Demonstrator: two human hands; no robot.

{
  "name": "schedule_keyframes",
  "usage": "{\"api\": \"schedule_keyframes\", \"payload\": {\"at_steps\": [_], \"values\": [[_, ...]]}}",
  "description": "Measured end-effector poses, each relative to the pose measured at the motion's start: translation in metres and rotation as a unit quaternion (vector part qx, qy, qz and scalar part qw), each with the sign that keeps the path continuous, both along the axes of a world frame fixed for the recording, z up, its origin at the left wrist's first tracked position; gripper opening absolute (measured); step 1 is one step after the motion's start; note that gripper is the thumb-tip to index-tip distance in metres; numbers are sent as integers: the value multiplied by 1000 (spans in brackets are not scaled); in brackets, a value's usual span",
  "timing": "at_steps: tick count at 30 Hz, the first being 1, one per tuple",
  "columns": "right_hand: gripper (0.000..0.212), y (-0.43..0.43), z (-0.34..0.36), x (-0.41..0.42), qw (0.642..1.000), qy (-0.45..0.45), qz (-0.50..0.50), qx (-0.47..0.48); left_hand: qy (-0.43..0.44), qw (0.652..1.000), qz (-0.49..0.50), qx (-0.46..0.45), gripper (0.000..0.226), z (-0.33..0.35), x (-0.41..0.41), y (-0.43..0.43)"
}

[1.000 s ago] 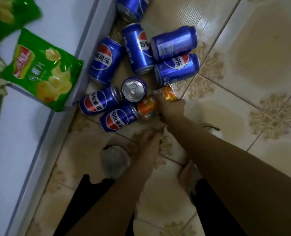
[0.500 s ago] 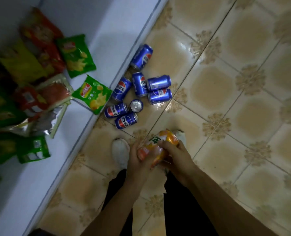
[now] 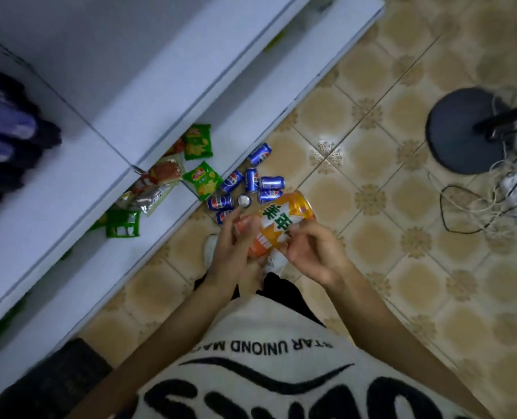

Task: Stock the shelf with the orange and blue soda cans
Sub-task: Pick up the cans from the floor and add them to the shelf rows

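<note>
Roughly in the middle of the frame, an orange can [image 3: 282,223] was held above the tiled floor [image 3: 372,267], tilted, with its top toward the upper right. The left hand [image 3: 236,246] gripped its lower end with curled fingers, and the right hand [image 3: 308,252] pinched its side from the right. Whether the left hand held something more, I cannot tell.

Behind the hands, the blue cans [image 3: 251,179] lay in a loose group on the floor, touching the foot of the white shelf [image 3: 69,267]. One of them stood upright [image 3: 244,200], showing its silver top. Snack bags [image 3: 202,178] lay on the lowest board, one green bag hanging over its edge just beside the cans. A white shoe [image 3: 210,246] was partly hidden under the left hand. At the upper right stood a round dark base [image 3: 456,131] with tangled cables [image 3: 477,207] near it.
</note>
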State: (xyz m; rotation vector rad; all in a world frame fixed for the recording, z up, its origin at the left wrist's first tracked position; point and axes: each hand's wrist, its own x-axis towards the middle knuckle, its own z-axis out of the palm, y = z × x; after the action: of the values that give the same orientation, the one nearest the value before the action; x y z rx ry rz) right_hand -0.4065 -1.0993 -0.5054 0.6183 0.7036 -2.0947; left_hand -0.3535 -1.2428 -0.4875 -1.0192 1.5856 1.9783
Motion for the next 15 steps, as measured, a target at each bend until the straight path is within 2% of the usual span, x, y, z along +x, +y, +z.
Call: {"api": "schedule_keyframes", "payload": {"at_steps": [3,6,7,9,11,13,15], "values": [[74,4,24,-10,1000,21,23,3,128,984,-56,-115,95,24,8,11],[72,-5,48,-18,995,65,65,32,166,952,-37,-254,87,43,12,17],[73,-9,57,-20,992,78,83,49,163,949,-21,-270,82,48,13,18],[85,-13,71,-23,986,98,113,73,135,969,44,-203,75,62,16,15],[82,-17,85,-24,984,114,117,68,92,986,132,-48,66,81,19,8],[69,-25,100,-23,986,120,107,45,58,975,186,106,56,103,26,-2],[66,-40,116,-16,983,141,115,31,46,944,220,243,64,123,40,-11]]}}
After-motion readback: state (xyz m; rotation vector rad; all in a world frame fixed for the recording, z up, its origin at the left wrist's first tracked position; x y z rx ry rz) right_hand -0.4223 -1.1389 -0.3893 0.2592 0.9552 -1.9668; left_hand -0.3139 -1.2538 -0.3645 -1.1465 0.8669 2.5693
